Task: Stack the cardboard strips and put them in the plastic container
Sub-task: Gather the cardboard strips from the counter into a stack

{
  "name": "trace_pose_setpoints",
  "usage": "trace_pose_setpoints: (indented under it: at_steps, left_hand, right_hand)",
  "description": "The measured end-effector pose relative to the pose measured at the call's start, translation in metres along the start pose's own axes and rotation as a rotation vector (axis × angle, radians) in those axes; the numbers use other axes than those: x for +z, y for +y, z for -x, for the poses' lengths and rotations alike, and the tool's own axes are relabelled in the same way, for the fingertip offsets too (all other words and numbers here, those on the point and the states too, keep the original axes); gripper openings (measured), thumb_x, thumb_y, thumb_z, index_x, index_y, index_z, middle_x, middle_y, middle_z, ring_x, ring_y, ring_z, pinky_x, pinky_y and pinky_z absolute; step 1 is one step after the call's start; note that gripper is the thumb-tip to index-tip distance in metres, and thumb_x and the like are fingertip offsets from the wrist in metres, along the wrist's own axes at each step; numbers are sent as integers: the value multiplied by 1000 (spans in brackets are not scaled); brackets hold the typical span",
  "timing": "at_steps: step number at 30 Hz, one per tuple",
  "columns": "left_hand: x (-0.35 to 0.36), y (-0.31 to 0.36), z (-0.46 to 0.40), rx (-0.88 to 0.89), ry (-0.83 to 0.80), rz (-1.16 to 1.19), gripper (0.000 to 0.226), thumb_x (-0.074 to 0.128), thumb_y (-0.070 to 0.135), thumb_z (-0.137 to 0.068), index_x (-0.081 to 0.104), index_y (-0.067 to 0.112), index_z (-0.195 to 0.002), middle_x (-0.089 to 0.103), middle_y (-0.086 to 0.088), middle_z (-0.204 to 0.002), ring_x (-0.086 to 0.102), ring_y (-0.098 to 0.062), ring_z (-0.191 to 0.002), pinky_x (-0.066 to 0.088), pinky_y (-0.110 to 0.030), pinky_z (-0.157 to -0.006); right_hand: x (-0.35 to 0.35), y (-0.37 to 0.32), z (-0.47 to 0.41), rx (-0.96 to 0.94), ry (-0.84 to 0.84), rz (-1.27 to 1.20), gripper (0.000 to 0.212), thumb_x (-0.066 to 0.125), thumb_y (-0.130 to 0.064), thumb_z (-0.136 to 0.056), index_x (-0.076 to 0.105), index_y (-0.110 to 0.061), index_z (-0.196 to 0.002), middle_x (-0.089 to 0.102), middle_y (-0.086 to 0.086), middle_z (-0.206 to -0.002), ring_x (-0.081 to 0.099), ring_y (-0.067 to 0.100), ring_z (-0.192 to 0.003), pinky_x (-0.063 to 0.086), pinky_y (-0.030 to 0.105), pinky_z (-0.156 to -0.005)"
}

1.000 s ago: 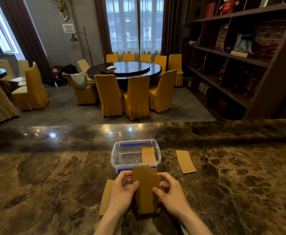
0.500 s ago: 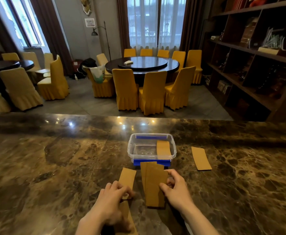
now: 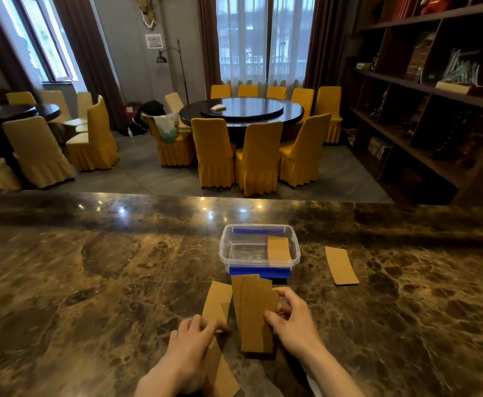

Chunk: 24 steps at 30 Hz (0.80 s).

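Note:
A clear plastic container (image 3: 225,253) with blue clips stands on the marble counter, with one cardboard strip (image 3: 278,247) leaning inside at its right. In front of it my right hand (image 3: 293,322) grips a fanned stack of strips (image 3: 254,310) by the right edge. My left hand (image 3: 188,356) rests with its fingertips on the near end of a single strip (image 3: 218,302) lying left of the stack. Another strip (image 3: 220,373) lies partly under my left hand. One more strip (image 3: 341,265) lies flat to the right of the container.
The dark marble counter (image 3: 91,282) stretches wide to both sides, its far edge just beyond the container. Past it are a round dining table (image 3: 241,110) with yellow chairs and a dark shelf unit (image 3: 423,104) on the right.
My left hand let go of the stack and moved left onto the single strips. My right hand keeps the stack. The camera view shifted, so the container sits further right.

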State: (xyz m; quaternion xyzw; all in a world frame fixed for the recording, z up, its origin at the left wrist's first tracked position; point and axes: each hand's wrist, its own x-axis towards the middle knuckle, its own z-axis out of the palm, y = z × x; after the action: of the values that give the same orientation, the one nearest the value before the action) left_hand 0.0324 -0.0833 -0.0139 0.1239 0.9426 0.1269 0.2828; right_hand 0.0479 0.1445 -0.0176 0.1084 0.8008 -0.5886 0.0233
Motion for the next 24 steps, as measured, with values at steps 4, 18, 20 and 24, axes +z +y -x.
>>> trace_pose_setpoints:
  at_steps: [4, 18, 20, 24]
  left_hand:
    - [2, 0, 0, -45, 48, 26, 91, 90, 33, -64, 34, 55, -132, 28, 8, -135, 26, -22, -131, 23, -46, -116]
    - [-14, 4, 6, -64, 299, 449, 50, 76, 5, -75, 55, 38, -106, 54, 7, -113, 57, -16, -107, 51, -35, -95]
    - [-23, 7, 7, -12, 422, 636, 47, 76, -2, -80, 59, 36, -102, 59, 4, -105, 62, -18, -100, 56, -41, -91]
    - [-36, 21, 7, 77, 533, 1070, 48, 67, -8, -88, 61, 33, -111, 65, -5, -108, 70, -21, -90, 62, -35, -72]
  right_hand:
    - [-3, -3, 3, 1, 9, 3, 28, 69, -12, -94, 58, -32, -109, 73, -8, -106, 71, 8, -97, 61, 35, -90]
    - [-5, -14, 6, -22, -59, -17, 27, 70, -14, -94, 58, -32, -111, 75, -2, -106, 73, 13, -93, 60, 33, -85]
    - [-4, -17, 6, -16, -94, -56, 27, 70, -13, -94, 59, -32, -111, 76, -3, -104, 74, 10, -93, 59, 28, -82]
    - [4, -24, 6, -21, -91, -82, 29, 69, -5, -92, 61, -29, -106, 78, -6, -87, 74, 2, -82, 58, 21, -72]
